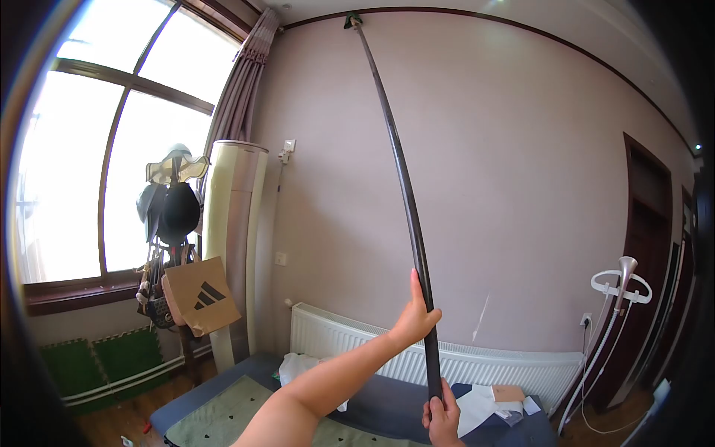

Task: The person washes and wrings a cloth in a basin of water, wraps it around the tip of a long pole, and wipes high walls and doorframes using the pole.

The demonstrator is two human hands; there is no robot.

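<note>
A long dark pole (403, 179) slants up across the view, leaning a little to the left toward its top. At its far end a small dark green head (353, 21) is close to the trim where wall and ceiling meet; whether it touches cannot be made out. My left hand (418, 316) is closed around the pole's lower part, one finger stretched upward along it. Lower down, near the pole's bottom end, my right hand (442, 419) grips it with fingers wrapped round.
Below stands a blue couch (238, 366) with a white bag (296, 366) and papers (480, 406). A radiator (328, 328) runs along the wall. At left are a tall cabinet-like unit (232, 201) and a rack with hats and a paper bag (205, 294); a garment steamer (622, 283) stands right.
</note>
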